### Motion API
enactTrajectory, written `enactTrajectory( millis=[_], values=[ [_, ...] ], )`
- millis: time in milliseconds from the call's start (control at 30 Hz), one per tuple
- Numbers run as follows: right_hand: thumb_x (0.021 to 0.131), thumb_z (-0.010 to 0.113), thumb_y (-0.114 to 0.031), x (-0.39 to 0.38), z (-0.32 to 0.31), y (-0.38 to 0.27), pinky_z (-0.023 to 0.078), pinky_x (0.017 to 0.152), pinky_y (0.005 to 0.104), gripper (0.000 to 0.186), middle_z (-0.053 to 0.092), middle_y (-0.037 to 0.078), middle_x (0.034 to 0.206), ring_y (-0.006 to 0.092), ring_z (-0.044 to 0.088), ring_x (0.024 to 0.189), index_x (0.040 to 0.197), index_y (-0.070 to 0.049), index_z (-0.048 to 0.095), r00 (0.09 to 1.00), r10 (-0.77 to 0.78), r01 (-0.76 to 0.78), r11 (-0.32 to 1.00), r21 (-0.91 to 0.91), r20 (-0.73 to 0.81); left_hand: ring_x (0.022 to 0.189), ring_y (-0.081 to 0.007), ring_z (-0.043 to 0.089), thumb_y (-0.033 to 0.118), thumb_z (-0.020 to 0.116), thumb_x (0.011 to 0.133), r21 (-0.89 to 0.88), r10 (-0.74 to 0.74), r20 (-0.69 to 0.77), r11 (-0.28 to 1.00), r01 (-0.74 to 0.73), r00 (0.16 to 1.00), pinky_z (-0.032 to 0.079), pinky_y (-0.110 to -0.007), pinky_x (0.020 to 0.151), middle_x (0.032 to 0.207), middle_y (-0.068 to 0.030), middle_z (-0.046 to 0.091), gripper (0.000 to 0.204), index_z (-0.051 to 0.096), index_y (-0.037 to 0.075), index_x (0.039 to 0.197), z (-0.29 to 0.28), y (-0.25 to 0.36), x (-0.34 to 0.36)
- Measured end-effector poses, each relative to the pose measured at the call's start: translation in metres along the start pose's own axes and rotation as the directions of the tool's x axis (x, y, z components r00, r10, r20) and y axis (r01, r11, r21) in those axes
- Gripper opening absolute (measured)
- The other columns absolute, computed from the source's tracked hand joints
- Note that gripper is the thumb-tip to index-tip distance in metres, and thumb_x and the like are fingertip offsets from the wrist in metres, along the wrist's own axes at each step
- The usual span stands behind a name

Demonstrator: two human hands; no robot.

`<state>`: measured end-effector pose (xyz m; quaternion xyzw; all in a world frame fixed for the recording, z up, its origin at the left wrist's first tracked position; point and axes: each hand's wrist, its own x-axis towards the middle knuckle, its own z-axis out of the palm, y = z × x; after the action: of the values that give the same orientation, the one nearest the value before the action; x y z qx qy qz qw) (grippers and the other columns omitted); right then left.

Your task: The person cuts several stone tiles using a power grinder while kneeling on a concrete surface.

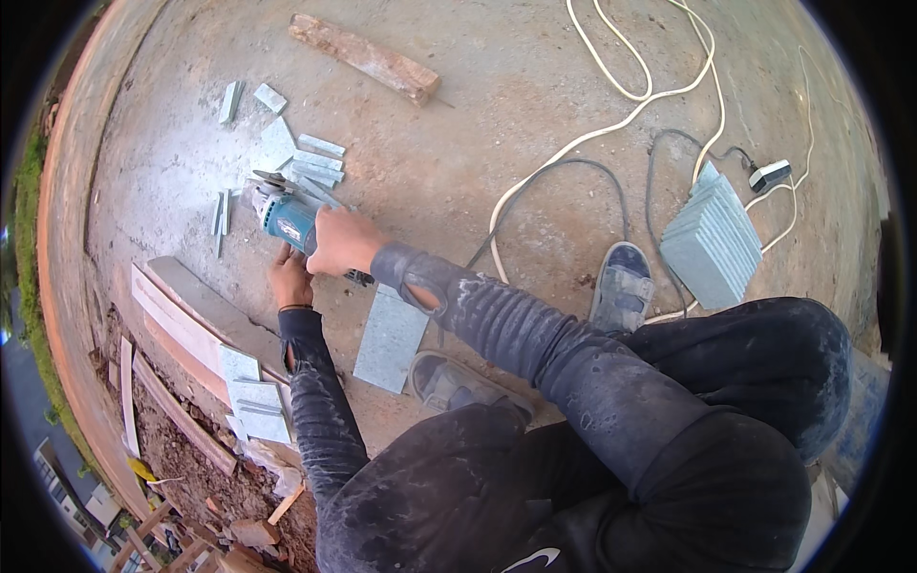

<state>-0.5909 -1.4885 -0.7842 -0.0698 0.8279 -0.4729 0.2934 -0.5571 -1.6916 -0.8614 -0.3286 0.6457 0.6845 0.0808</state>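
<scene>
My right hand [342, 241] is wrapped round the body of a teal angle grinder [289, 222], with its disc end pointing away to the upper left. Just below the grinder, my left hand [290, 278] is closed, its fingertips against or under the tool. Whatever those fingers grip is hidden. Cut strips of grey-green stone tile [317, 164] lie beside and partly under the grinder. A whole tile [393, 339] rests on the ground between my arms, near my shoe.
A stack of tiles [712, 241] stands at the right, next to a white socket block [770, 176]. Cream cable [583, 139] and dark cable loop over the concrete. A wooden beam [365, 57] lies at the far side. More tile pieces [258, 406] sit on boards at the left.
</scene>
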Motion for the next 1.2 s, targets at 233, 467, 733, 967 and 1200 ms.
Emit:
enactTrajectory(
  millis=[233, 467, 733, 967, 1200],
  values=[
    [0.063, 0.074, -0.028, 0.002, -0.002, -0.005, 0.052, 0.092, 0.042, 0.067, 0.062, 0.03, 0.113, 0.0401, 0.062, 0.107, 0.113, 0.011, 0.055, 1.0, -0.02, 0.021, 1.0, -0.021, 0.021, 0.085, -0.0209, 0.069, -0.005, 0.047, 0.091, 0.003, 0.023, -0.008, 1.0, -0.023, 1.0, 0.058, -0.03, 0.067, 0.111, -0.0151, 0.066, 0.048, 0.044, -0.006, 0.139, 0.0, 0.0, 0.0],
    [0.064, 0.073, -0.028, 0.002, 0.0, -0.006, 0.052, 0.091, 0.0412, 0.065, 0.063, 0.029, 0.113, 0.0395, 0.063, 0.107, 0.113, 0.012, 0.056, 0.999, -0.001, 0.001, 1.0, -0.018, 0.034, 0.086, -0.0224, 0.069, -0.007, 0.045, 0.091, -0.004, 0.036, 0.005, 0.999, -0.036, 0.999, 0.057, -0.031, 0.071, 0.112, -0.0152, 0.066, 0.044, 0.047, -0.01, 0.135, -0.005, -0.004, 0.007],
    [0.064, 0.074, -0.03, -0.002, 0.001, -0.003, 0.053, 0.09, 0.0416, 0.066, 0.063, 0.029, 0.112, 0.0401, 0.063, 0.106, 0.113, 0.011, 0.057, 1.0, -0.01, 0.011, 1.0, -0.016, 0.024, 0.088, -0.0231, 0.069, -0.007, 0.042, 0.093, 0.0, 0.019, 0.004, 1.0, -0.019, 1.0, 0.057, -0.032, 0.073, 0.113, -0.0156, 0.065, 0.042, 0.047, -0.009, 0.135, -0.008, -0.007, 0.01],
    [0.062, 0.077, -0.031, -0.01, -0.001, 0.0, 0.053, 0.089, 0.0422, 0.067, 0.063, 0.029, 0.111, 0.0408, 0.063, 0.105, 0.11, 0.012, 0.058, 0.999, 0.024, -0.024, 1.0, 0.006, 0.028, 0.09, -0.0269, 0.07, -0.004, 0.042, 0.096, -0.048, -0.006, 0.025, 0.999, 0.007, 1.0, 0.059, -0.034, 0.074, 0.113, -0.016, 0.065, 0.041, 0.044, -0.007, 0.137, -0.006, -0.004, 0.007],
    [0.061, 0.076, -0.031, -0.016, -0.001, 0.004, 0.053, 0.088, 0.0425, 0.065, 0.065, 0.03, 0.106, 0.0411, 0.064, 0.102, 0.108, 0.012, 0.059, 1.0, 0.004, -0.004, 1.0, -0.013, -0.004, 0.095, -0.0286, 0.068, -0.005, 0.041, 0.095, -0.044, -0.03, 0.052, 0.999, 0.032, 0.998, 0.06, -0.038, 0.077, 0.115, -0.0168, 0.063, 0.04, 0.043, -0.007, 0.135, -0.003, 0.007, -0.002]
  ],
)
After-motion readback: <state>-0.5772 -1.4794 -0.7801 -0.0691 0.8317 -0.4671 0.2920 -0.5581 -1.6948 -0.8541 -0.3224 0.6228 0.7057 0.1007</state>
